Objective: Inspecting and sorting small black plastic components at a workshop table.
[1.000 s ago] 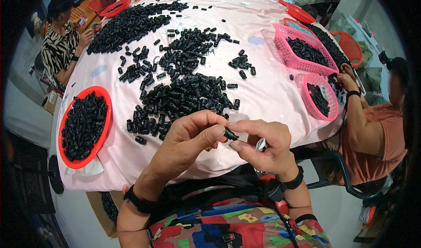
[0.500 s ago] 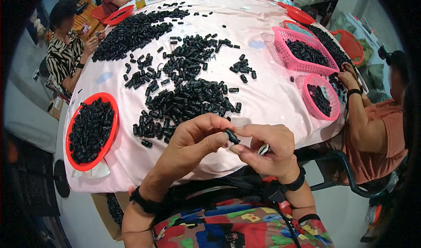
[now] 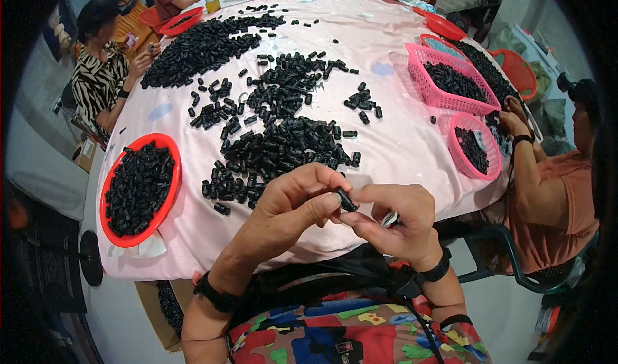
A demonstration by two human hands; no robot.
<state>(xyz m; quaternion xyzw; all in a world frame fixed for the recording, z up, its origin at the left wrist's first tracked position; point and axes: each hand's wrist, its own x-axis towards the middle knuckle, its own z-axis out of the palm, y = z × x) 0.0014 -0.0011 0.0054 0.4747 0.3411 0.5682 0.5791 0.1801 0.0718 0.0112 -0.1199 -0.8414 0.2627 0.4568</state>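
Over the near edge of the table, my left hand pinches a small black cylindrical plastic part between thumb and fingers, holding it tilted. The index finger and thumb of my right hand come up to the part's lower right end. Tucked in the curled fingers of that same hand is a small whitish, silvery object, whose kind I cannot make out. Just beyond my hands lies a loose pile of similar black parts.
A red basin full of black parts stands at left. Pink baskets hold dark pieces at right. One person sits at left, another at right, both handling small pieces. A pink cloth covers the table.
The view has shifted slightly. My hands stay together, with the black part still in the left fingers and showing more of its length. The small whitish object remains in my right hand.
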